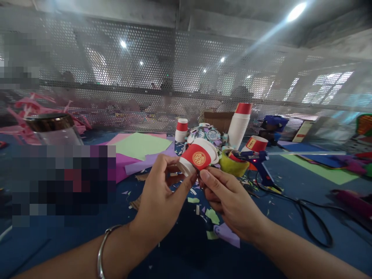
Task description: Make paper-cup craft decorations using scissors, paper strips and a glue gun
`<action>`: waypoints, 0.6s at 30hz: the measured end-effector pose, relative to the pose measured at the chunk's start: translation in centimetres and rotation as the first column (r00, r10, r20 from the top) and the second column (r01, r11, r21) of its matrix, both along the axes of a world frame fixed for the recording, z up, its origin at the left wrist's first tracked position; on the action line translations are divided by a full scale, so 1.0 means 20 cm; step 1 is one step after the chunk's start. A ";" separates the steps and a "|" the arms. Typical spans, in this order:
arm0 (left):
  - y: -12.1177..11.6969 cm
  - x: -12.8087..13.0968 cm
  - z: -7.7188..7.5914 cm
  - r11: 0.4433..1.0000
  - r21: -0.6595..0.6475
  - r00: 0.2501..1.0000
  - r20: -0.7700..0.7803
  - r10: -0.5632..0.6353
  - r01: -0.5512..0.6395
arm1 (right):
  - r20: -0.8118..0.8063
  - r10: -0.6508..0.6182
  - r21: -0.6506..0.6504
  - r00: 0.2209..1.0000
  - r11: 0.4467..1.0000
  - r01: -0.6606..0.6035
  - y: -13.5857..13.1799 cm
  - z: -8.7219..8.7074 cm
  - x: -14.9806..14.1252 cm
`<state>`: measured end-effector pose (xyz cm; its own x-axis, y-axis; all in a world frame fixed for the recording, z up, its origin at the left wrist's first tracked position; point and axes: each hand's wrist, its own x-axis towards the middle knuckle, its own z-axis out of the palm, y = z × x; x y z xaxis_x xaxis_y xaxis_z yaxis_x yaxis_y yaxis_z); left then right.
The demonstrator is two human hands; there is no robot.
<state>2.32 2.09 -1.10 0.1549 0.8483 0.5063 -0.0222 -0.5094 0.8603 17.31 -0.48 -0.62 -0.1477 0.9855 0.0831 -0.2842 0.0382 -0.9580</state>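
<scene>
A red and white paper cup [197, 157] with a gold emblem is held tilted on its side above the table. My left hand [162, 193] grips it at its white left end, thumb below and fingers curled round. At the lower right of the cup, my right hand [226, 195] pinches its edge between thumb and forefinger; the other fingers are curled under. Just behind the cup lies a decorated piece with round clock-like faces [212, 134]. Close to my right hand, a blue glue gun [263, 166] with a red light rests against a yellow bowl [234, 164].
Tall stacked paper cups [238, 128], a short stack [181, 131] and another red cup [257, 143] stand behind. Coloured paper sheets [142, 145] lie left. Paper scraps [213, 216] litter the blue tabletop [180, 248]. A black cable [309, 221] loops at right; a lidded jar [55, 130] stands left.
</scene>
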 end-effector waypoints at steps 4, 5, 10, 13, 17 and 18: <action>0.00 -0.01 0.01 0.999 0.035 1.000 -0.013 -0.015 0.016 | 0.021 -0.006 0.008 1.000 1.000 0.006 0.00 0.01 0.00; 0.01 -0.01 0.01 0.998 0.053 1.000 -0.021 -0.017 0.018 | 0.027 -0.007 0.012 1.000 1.000 0.007 -0.01 0.01 0.00; 0.02 -0.03 0.00 0.986 0.164 0.997 -0.075 0.011 0.001 | 0.062 -0.015 0.023 0.998 1.000 0.014 -0.01 0.01 0.00; 0.03 -0.03 -0.02 0.982 0.189 0.997 -0.066 0.035 -0.022 | 0.071 -0.019 0.050 0.997 0.999 0.016 -0.01 0.01 0.00; 0.02 -0.01 0.01 0.999 0.027 0.998 0.056 -0.018 0.017 | 0.108 -0.042 0.085 0.993 0.996 0.033 -0.01 0.00 0.00; 0.01 0.00 0.02 0.998 -0.046 0.995 0.094 -0.032 0.036 | 0.124 -0.048 0.097 0.991 0.995 0.037 -0.01 0.00 0.00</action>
<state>2.29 2.30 -0.63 0.1382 0.8668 0.4790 -0.1196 -0.4655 0.8769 17.36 -0.74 -0.71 -0.1210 0.9798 0.1591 -0.1580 0.1392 -0.9776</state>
